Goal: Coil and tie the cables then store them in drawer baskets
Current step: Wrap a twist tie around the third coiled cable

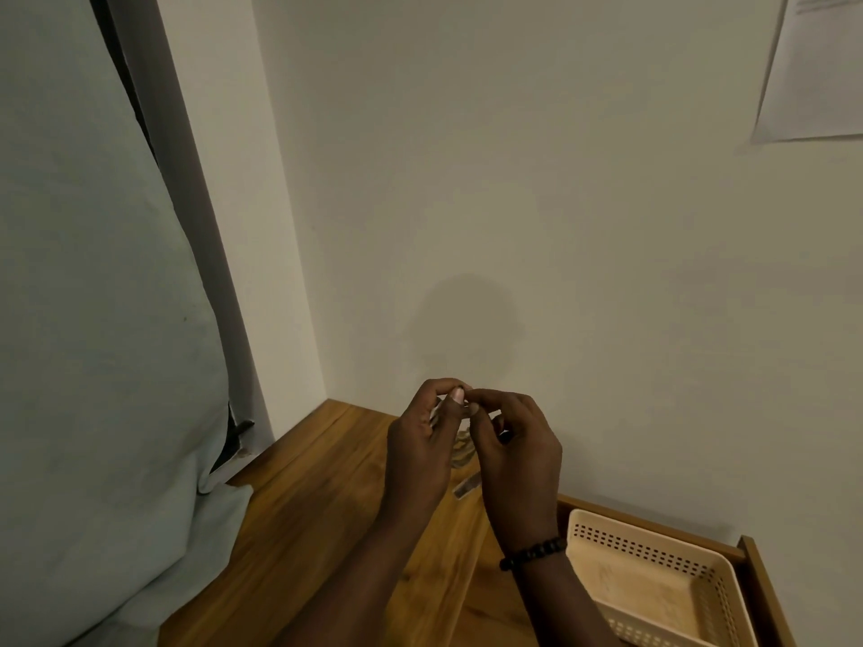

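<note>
A plain pale wall meets a wooden tabletop (322, 497) in a dim corner, with a light curtain (93, 319) hanging at the left and a sheet of paper (812, 63) pinned at the upper right. Above the tabletop, the left hand (420, 455) and the right hand (518, 459) are raised close together, fingertips almost meeting. A small pale coiled cable (462, 452) is pinched between them; both hands are closed narrowly on it, the left seemingly steadying the loops while the right works at the top, probably fastening a tie, though the detail is too dark and small to be sure. The bundle is held off the surface so the wrap can be passed around it. A connector end (464, 488) appears to hang below. A beaded bracelet (532, 553) is worn on the right wrist. At the lower right, a cream perforated basket (654, 553) is seated in an open wooden drawer (766, 595), within easy reach for storing the cable.
</note>
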